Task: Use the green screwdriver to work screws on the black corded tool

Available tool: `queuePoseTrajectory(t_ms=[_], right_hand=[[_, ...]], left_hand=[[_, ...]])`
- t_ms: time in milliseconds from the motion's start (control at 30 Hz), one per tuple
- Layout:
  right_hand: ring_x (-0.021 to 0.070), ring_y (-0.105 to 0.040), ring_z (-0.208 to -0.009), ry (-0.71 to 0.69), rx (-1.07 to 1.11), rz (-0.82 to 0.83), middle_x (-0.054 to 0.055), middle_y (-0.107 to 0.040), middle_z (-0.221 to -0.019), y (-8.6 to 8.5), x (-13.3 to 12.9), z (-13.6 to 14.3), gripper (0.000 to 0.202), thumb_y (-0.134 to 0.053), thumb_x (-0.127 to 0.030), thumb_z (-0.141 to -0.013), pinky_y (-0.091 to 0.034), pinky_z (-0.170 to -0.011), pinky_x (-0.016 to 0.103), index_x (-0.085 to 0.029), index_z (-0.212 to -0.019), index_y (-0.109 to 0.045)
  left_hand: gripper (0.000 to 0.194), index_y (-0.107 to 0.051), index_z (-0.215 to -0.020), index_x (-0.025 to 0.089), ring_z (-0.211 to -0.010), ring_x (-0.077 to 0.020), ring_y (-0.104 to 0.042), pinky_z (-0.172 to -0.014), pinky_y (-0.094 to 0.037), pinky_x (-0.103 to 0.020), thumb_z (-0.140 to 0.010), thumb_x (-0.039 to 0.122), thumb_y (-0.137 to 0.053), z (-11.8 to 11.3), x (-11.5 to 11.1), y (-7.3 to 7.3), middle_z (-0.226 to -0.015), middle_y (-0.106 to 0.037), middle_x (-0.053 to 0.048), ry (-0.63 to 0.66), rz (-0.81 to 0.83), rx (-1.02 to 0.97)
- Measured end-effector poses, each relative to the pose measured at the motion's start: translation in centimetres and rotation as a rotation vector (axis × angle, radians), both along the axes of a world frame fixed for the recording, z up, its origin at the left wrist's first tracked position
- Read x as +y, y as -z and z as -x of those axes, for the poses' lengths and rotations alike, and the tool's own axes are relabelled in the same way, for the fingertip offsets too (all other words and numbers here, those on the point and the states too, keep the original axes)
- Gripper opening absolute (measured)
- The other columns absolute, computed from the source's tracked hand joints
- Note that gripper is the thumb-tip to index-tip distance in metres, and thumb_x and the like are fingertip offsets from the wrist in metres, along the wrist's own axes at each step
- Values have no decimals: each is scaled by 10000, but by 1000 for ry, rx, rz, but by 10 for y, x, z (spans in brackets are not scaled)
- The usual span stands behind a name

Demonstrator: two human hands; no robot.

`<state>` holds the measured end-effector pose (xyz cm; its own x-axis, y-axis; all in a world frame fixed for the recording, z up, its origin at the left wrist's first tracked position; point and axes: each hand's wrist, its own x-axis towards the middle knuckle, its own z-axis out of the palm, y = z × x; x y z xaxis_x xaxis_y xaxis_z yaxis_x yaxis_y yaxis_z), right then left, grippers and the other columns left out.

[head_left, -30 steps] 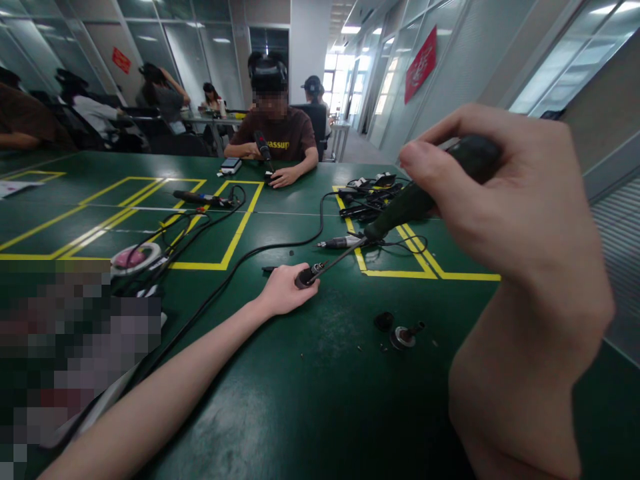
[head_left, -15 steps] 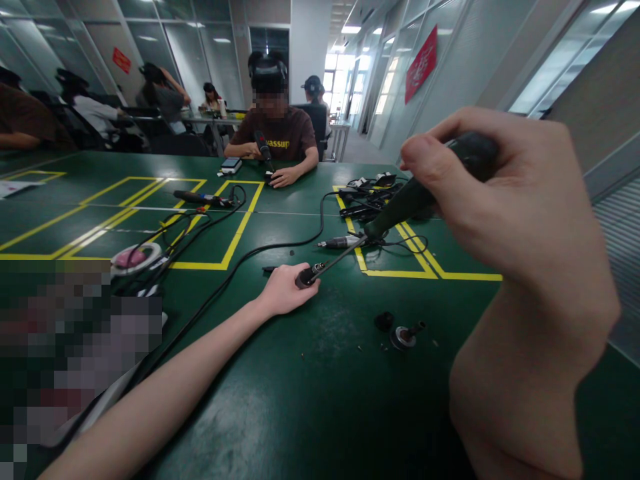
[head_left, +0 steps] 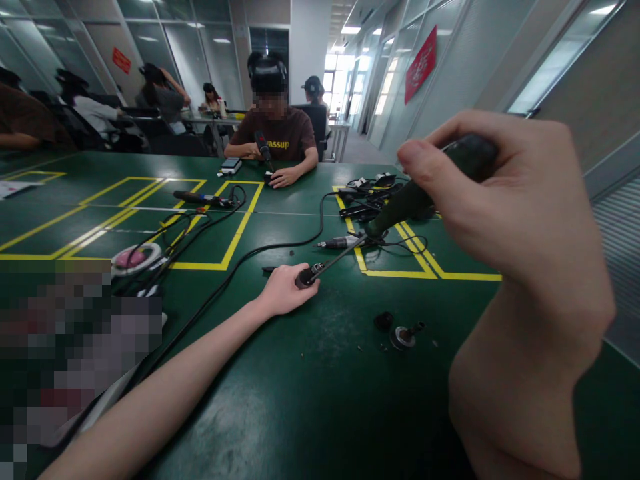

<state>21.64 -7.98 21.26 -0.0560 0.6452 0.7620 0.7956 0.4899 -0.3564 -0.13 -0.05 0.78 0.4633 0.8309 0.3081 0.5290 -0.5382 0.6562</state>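
My right hand [head_left: 520, 193] is closed round the dark green handle of a screwdriver [head_left: 400, 210], raised at the right of the view. The thin shaft slants down to the left, and its tip meets the end of a black cylindrical tool body [head_left: 306, 277]. Wrapped round that body, my left hand [head_left: 285, 291] rests low over the green table [head_left: 320, 400]. Most of the body is hidden in the fist. A metal gear part with a short shaft [head_left: 403, 337] lies to the right, beside a small black cap [head_left: 385, 321].
Electric screwdrivers and cables [head_left: 370, 193] lie piled beyond my hands, with a grey-tipped electric screwdriver [head_left: 340, 243] in front. A black cable [head_left: 240, 260] crosses the table. At left is a white tape roll [head_left: 136, 257]. Tiny screws [head_left: 360, 349] lie nearby. Opposite sits a co-worker [head_left: 280, 133].
The screwdriver handle and my right hand have turned slightly, with the thumb shifted a little left. My left hand and the black tool body stay where they were.
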Motion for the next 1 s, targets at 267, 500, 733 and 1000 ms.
queuePoseTrajectory(t_ms=[267,500,733,1000], right_hand=[[100,-576,-698,-26,-37,-14,-31,-643,-827,2,-2,-4,61,-632,-236,-926,-448,-635,275,-207,-887,-668],[111,-525,-607,18,-2,-30,-34,-547,-656,1,0,0,297,-701,-426,-952,-404,-555,279,-214,-758,-624],[107,-551,-651,-29,-46,-26,-23,-608,-761,1,1,-4,127,-654,-323,-904,-434,-576,269,-212,-843,-657],[113,-588,-661,-27,-44,-15,-25,-637,-760,0,-1,-4,188,-692,-373,-937,-452,-574,257,-214,-840,-666]], left_hand=[[367,-398,-632,221,-544,-107,-389,-595,-296,-264,-875,330,-651,1,-1,-3,-567,-446,56,1,6,1],[356,-411,-636,223,-544,-114,-400,-599,-295,-271,-874,330,-653,1,-1,-3,-568,-454,54,1,4,6],[348,-408,-642,223,-554,-114,-394,-612,-297,-267,-872,330,-646,0,-1,-3,-577,-444,54,3,13,7],[344,-412,-646,221,-552,-111,-385,-611,-296,-263,-878,333,-641,1,0,-1,-573,-440,57,6,12,9]])
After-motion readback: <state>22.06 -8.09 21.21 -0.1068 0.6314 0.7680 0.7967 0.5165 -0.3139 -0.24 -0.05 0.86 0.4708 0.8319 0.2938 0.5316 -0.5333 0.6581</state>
